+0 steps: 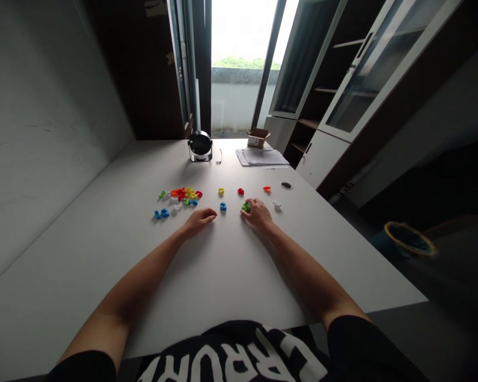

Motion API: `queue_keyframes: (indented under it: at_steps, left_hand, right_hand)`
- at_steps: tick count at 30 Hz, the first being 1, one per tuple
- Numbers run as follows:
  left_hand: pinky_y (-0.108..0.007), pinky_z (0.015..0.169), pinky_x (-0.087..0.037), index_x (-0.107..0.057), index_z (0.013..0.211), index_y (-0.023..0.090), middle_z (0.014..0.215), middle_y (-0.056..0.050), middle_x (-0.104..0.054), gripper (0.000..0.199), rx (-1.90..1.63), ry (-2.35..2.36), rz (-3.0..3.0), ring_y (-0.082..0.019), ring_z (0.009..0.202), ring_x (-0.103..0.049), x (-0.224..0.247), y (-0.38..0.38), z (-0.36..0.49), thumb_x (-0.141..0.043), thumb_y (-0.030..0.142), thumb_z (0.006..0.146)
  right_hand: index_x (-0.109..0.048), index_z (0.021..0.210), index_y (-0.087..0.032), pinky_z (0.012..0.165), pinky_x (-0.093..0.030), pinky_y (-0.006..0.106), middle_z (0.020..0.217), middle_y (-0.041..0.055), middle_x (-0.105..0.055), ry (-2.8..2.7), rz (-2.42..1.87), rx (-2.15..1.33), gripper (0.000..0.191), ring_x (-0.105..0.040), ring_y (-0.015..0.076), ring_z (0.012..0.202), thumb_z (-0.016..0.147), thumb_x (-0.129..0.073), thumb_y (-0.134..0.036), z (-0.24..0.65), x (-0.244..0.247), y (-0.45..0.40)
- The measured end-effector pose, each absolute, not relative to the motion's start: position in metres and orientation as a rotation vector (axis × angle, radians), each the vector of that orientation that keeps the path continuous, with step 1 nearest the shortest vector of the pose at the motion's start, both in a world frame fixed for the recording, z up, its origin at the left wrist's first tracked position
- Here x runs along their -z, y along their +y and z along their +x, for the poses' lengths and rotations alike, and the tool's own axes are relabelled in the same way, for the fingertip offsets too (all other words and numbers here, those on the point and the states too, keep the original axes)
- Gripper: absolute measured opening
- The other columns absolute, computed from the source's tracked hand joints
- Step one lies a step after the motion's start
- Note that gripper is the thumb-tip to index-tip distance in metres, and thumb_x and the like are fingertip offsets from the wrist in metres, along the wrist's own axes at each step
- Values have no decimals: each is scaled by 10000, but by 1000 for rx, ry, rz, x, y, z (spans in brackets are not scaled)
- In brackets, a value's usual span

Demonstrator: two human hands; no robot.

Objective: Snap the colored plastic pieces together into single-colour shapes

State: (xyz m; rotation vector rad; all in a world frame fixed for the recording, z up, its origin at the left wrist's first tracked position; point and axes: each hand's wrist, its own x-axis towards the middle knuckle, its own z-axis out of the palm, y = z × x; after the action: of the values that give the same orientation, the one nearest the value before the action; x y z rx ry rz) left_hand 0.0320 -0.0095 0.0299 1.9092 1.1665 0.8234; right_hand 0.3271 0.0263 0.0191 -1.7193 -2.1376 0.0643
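Observation:
My right hand (258, 213) is closed around a small green plastic piece (246, 207), its fingertips low over the white table. My left hand (199, 220) lies on its side on the table, fingers curled together, with nothing seen in them. Just right of its fingertips stands a blue plastic piece (223, 206). Behind that are a yellow piece (221, 191) and a red piece (241, 191), set apart from each other. An orange piece (266, 188) and a white piece (277, 205) lie to the right of my right hand.
A mixed pile of coloured pieces (182, 194) lies left, with blue pieces (164, 213) nearer me. Farther back are a round black device on a stand (200, 146), papers (263, 157) and an open cardboard box (257, 138). A cable hole (287, 185) sits near the right edge.

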Motion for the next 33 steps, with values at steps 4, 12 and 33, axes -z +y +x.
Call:
queue_keyframes:
  at_steps: [4,12,33]
  left_hand:
    - [-299,749,-507,-728,1039,200,984,-58,-751,297,-831,1182,1938,-215,872,-670,-30,-10,32,-575,399,879]
    - [-319,739,-484,-732,952,212,946,-65,-716,212,-872,1462,2144,-208,804,-628,-28,-8,23,-544,285,887]
    - [-501,1023,-376,-703,1213,229,1163,-122,-711,363,-876,2002,2298,-365,1203,-496,-13,19,-23,-620,381,894]
  right_hand:
    - [-590,1093,-195,828,-452,352,1014,125,-632,-2008,-1843,58,373,-561,274,955,874,-692,-480,331,-15,28]
    - [-567,1116,-188,845,-422,375,1070,153,-616,-1980,-1879,20,401,-529,305,1014,891,-669,-504,328,-17,25]
    - [-602,1176,-188,814,-404,361,1138,141,-606,-2022,-1931,175,406,-519,291,1038,918,-627,-501,318,-28,13]
